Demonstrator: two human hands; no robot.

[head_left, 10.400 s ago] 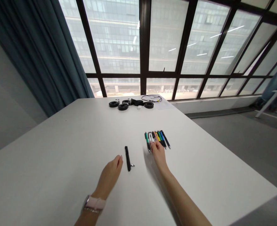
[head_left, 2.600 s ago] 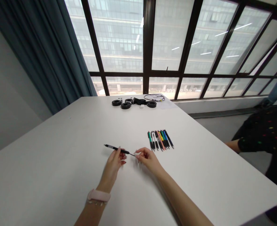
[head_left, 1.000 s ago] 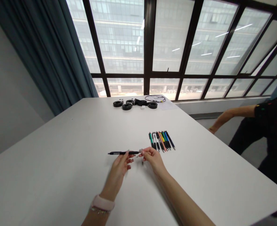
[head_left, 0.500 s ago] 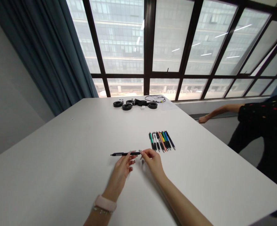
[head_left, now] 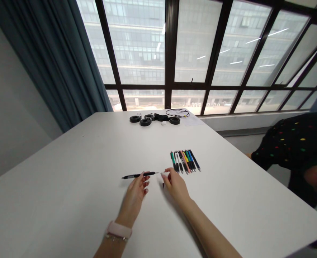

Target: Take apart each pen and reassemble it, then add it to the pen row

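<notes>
My left hand (head_left: 136, 184) pinches a slim black pen (head_left: 131, 176) near its right end, holding it level above the white table (head_left: 67, 200). A thin pale tip sticks out of the pen's right end. Just beyond that tip is my right hand (head_left: 176, 184), thumb and forefinger closed together, a small gap away from the pen. Whether something tiny sits in those fingers I cannot make out. Below them shows a small dark piece (head_left: 163, 185), too small to name. A row of several pens (head_left: 185, 161) in mixed colours lies behind my right hand.
Towards the table's far end lie several black rings (head_left: 145, 122), a small white object (head_left: 164, 123) and a looped black cable (head_left: 178, 113). At the right, past the table edge, a person in a dotted black top (head_left: 295, 139) bends over. Windows and a blue curtain (head_left: 75, 64) stand behind.
My left hand has drawn the pen leftwards, away from my right fingers, and its thin tip now shows. The person at the right has bent down closer to the table.
</notes>
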